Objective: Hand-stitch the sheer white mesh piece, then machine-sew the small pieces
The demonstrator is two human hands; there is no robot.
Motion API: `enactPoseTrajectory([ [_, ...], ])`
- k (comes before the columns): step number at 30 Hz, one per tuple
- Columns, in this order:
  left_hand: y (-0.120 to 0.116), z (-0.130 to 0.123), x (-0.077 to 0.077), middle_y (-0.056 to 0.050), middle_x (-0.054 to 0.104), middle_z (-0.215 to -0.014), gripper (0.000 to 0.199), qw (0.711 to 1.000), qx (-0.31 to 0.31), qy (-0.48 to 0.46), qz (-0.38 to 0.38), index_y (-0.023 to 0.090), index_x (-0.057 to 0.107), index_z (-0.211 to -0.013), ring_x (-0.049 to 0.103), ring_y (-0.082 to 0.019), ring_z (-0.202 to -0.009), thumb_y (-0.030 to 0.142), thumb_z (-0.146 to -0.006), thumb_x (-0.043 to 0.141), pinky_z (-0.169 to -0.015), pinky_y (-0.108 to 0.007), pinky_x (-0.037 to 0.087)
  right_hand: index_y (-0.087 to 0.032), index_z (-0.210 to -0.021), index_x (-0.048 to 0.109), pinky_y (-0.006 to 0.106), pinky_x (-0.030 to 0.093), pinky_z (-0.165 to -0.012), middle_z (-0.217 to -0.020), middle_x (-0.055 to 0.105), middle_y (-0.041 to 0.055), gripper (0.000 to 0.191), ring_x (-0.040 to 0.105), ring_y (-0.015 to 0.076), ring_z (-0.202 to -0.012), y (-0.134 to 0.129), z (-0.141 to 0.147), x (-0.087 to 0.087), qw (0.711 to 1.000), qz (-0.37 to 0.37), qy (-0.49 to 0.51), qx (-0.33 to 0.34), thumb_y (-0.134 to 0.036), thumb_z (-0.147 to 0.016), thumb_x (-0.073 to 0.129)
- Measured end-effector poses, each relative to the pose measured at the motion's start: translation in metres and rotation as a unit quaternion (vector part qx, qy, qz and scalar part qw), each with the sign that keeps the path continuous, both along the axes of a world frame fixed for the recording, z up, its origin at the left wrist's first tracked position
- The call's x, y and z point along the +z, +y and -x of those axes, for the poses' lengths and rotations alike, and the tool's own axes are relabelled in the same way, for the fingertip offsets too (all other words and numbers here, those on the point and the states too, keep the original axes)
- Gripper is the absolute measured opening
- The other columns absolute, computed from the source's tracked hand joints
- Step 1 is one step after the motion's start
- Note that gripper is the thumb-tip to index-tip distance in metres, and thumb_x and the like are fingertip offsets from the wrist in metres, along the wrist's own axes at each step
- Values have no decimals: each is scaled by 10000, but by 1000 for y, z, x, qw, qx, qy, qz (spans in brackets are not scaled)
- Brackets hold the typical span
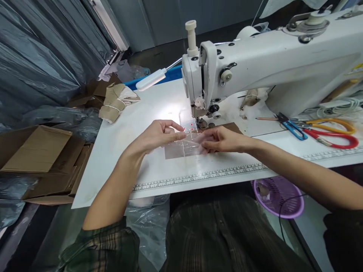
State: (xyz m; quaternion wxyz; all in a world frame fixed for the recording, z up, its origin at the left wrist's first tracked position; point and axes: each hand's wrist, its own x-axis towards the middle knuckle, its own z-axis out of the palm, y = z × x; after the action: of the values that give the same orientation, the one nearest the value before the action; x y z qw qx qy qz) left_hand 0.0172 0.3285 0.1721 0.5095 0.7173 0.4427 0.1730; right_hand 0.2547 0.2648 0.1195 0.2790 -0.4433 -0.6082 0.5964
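A clear plastic piece [188, 145] lies over a brown sheet [173, 151] in front of the needle area of a white sewing machine [195, 83]. My left hand [164, 135] has its thumb and forefinger closed on the plastic's left part. My right hand [217, 139] pinches the same plastic on its right side, above the brown sheet. Small red marks show beside the presser foot, just behind my fingers.
Blue snips [293, 126] and red-handled scissors [331, 139] lie at the right. A tied cloth bundle [113, 105] sits at the table's back left. Cardboard boxes [36, 149] stand left, a purple basket [278, 196] below. A printed ruler [198, 177] follows the front edge.
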Motion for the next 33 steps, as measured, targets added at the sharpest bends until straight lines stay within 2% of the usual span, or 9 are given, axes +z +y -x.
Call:
enactPoseTrajectory([
  [3,20,-11,-14,24,536,-470,327,992,2,62,-111,207,726,-795,432,-123,-423,457,-629,857,-455,-265,311,-204,-866,711,310,484,-585,-758,728,36,95,657,186,-682,10,-5,-7,971,-133,-185,-78,-236,-821,633],
  [6,39,-22,-28,-1,619,-560,305,961,-7,127,-244,228,730,-815,572,-197,-584,422,-621,864,-591,-293,395,-222,-830,693,321,434,-590,-778,718,32,84,634,197,-695,17,-3,-13,931,-207,-274,-126,-276,-826,628],
  [12,57,-31,-33,-2,658,-649,319,915,-121,215,-319,239,715,-946,609,-210,-650,465,-727,766,-628,-286,384,-217,-826,658,301,355,-543,-693,660,28,264,565,175,-593,19,6,-14,912,-210,-329,-125,-469,-869,591],
  [16,72,-28,-32,-39,692,-808,313,895,-176,252,-323,195,693,-1007,621,-201,-697,447,-825,660,-623,-297,420,-209,-867,661,297,313,-531,-731,671,44,221,543,169,-581,19,10,-16,885,-231,-383,-130,-401,-894,555],
  [22,98,-35,-61,-117,659,-963,213,826,-161,233,-487,174,673,-973,609,-232,-838,118,-830,527,-653,-335,465,-207,-809,640,286,329,-531,-708,661,24,195,542,156,-589,21,7,-25,884,-227,-368,-176,-360,-886,546],
  [26,77,-32,-67,-102,662,-1013,330,803,-99,143,-569,174,651,-1003,617,-214,-883,8,-810,441,-690,-345,510,-199,-816,641,287,338,-533,-680,643,26,187,533,153,-573,23,5,-27,886,-224,-357,-195,-349,-883,552],
  [28,57,-25,-64,-75,673,-1040,300,826,-158,93,-534,187,646,-1046,634,-184,-897,65,-872,434,-720,-326,538,-195,-820,640,290,345,-536,-672,637,29,193,529,152,-568,22,6,-27,888,-228,-349,-197,-355,-884,553],
  [30,37,-19,-62,-88,663,-1162,285,839,-229,94,-484,197,615,-1180,633,-211,-997,279,-922,526,-809,-368,550,-192,-821,636,297,355,-542,-683,640,36,213,533,156,-575,22,7,-28,886,-236,-343,-206,-373,-890,547],
  [33,16,-18,-66,-179,554,-1374,762,831,-226,166,-480,170,525,-1346,566,-342,-1149,682,-789,617,-934,-536,483,-194,-811,626,315,369,-554,-706,650,49,242,544,166,-591,20,8,-30,880,-246,-340,-222,-400,-900,537],
])
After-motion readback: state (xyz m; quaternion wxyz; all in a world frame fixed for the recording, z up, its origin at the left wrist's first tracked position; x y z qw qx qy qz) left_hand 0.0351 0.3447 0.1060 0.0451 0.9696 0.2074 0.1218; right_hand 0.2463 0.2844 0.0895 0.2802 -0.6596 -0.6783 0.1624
